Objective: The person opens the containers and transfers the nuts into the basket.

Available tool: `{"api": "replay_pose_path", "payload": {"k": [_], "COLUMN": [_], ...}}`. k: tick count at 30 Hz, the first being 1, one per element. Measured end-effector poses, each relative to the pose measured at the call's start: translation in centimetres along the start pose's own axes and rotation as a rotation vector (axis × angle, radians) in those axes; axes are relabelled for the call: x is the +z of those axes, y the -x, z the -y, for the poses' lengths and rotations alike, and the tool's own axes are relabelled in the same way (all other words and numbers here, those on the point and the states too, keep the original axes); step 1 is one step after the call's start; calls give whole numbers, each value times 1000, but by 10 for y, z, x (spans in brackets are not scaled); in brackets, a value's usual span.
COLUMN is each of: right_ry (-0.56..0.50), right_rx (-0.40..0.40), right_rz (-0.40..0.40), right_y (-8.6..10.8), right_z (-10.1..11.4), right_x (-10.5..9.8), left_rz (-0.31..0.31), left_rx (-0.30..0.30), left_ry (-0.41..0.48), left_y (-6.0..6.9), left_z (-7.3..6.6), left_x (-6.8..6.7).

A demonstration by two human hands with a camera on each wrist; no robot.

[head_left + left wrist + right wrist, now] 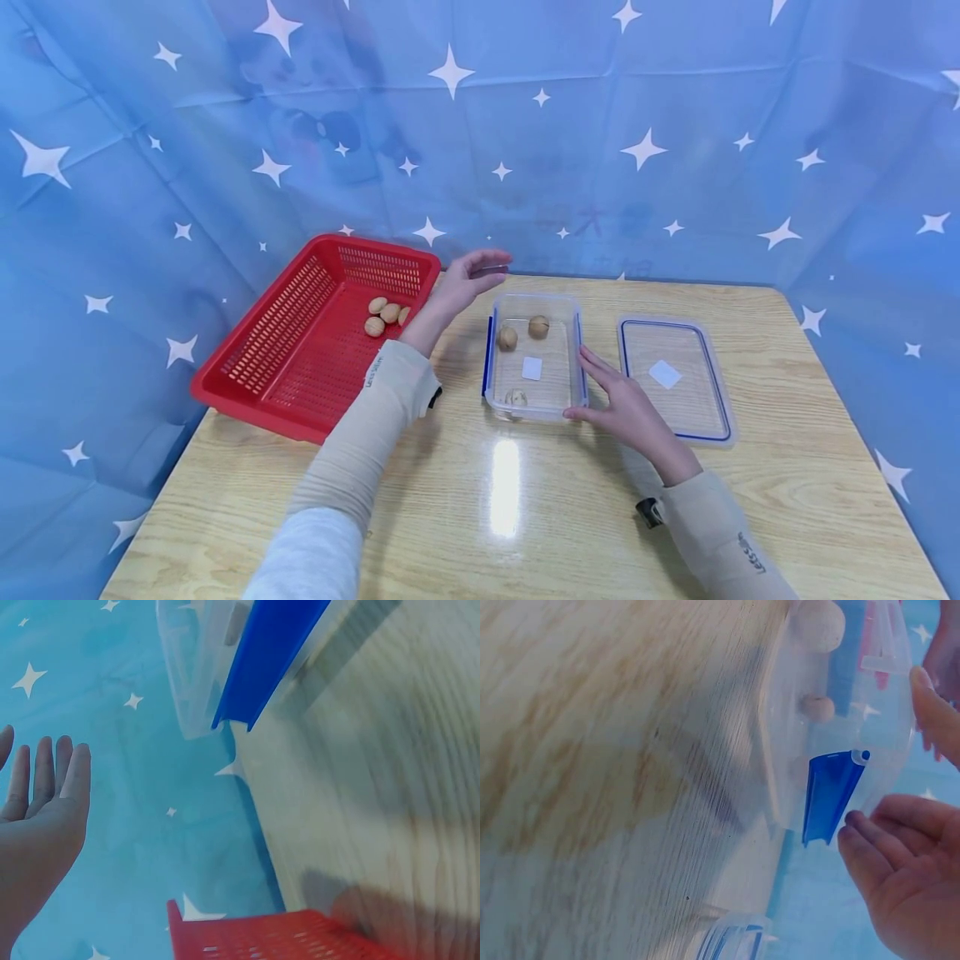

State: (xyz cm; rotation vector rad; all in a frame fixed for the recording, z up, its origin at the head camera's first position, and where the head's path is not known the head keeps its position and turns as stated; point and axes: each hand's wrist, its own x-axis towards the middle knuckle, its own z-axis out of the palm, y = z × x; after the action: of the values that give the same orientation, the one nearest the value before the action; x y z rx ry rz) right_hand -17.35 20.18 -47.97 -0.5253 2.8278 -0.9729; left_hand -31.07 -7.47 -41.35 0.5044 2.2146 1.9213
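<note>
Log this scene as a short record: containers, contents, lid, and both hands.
Red basket: at left, four walnuts visible, one partly hidden
Clear container: uncovered, three walnuts visible
Lid: off, on the table right of the container
Left hand: raised between basket and container, nothing seen in it
Right hand: touching the container's right side

A blue cloth [690, 83], creased and printed with white four-pointed stars [452, 72], hangs behind the table [562, 517] and along both its sides. Faint, pale printing shows at the cloth's upper left. The tabletop has light wood grain, and a bright, elongated reflection [504, 487] gleams near its middle.
</note>
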Motion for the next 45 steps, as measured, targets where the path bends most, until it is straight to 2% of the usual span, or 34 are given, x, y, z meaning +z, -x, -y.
{"api": "replay_pose_path", "payload": {"k": [13,21,28,32,36,39,41,45], "right_ry": [-5,-20,-21,-18,-18,-23,-23,-23], "right_rx": [9,13,11,15,17,19,16,3], "right_rz": [0,0,-2,-6,-5,-5,-7,-10], "right_y": [0,0,0,0,1,1,1,-1], "right_z": [0,-1,0,0,0,0,-1,-1], "right_x": [0,0,0,0,0,0,0,2], "left_rz": [21,66,82,66,42,51,71,125], "left_rx": [-72,-94,-169,-216,-309,-376,-389,-371], "left_ry": [15,18,-15,-45,-70,-100,-142,-246], "left_y": [0,-4,-6,-9,-11,-11,-12,-13], "left_z": [20,34,43,46,49,51,54,66], "left_x": [25,43,58,66,73,80,85,94]}}
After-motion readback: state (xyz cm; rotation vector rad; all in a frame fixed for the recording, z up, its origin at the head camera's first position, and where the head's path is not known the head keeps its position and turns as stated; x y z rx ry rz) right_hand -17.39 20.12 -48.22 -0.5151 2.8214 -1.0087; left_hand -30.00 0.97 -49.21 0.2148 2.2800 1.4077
